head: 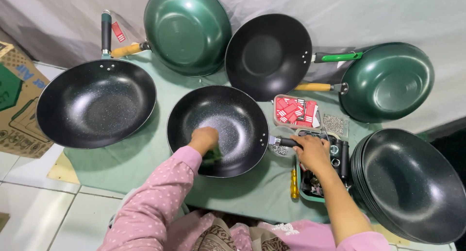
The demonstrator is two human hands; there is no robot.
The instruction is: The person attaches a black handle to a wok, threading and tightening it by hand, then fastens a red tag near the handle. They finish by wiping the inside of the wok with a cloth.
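Centre of green cloth-covered table (145,168): black speckled non-stick wok (218,129), open side up. Left hand (205,138), in a pink dotted sleeve, rests inside the wok bowl, fingers curled down on a dark green pad (212,156). Right hand (311,151) is closed around the wok's black handle (287,142) at its right rim. Just beside: a tray of small hardware (310,185), a yellow-handled screwdriver (293,184), a stack of black woks (412,183) to the right.
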